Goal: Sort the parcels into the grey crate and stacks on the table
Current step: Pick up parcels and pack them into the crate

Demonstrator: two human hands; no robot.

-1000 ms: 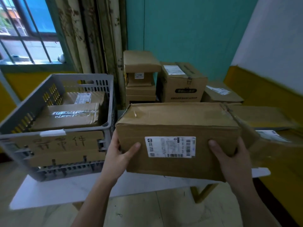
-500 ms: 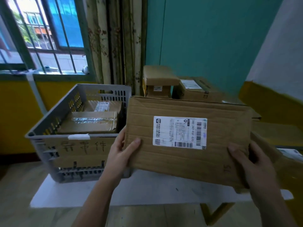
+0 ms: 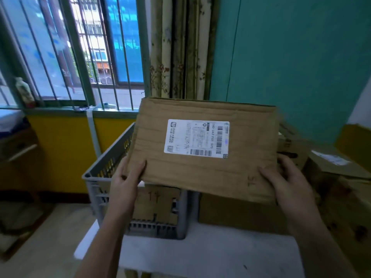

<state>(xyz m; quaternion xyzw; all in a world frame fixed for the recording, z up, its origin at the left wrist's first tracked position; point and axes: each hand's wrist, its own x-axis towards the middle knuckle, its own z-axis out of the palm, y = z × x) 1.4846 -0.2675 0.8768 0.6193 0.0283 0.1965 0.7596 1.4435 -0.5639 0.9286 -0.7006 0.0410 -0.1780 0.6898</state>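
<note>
Gripping a large cardboard parcel (image 3: 200,173) at its lower corners, both hands hold it raised and tilted, label (image 3: 197,139) face toward the camera. Left hand (image 3: 125,183): thumb on the front, fingers curled behind the edge. Right hand (image 3: 287,182): same grip on the right corner. Parcel sits in the air above the grey crate (image 3: 96,177) and white table (image 3: 210,255). More cardboard boxes (image 3: 325,177) stacked at right. Barred window (image 3: 66,51) behind, at left.

1. I'm looking at a brown parcel (image 3: 200,177), its white label (image 3: 196,138) striped with black barcodes.
2. Grey crate (image 3: 91,187), slotted walls.
3. Teal wall (image 3: 291,57), cream floral curtain (image 3: 160,57), white table (image 3: 200,257).
</note>
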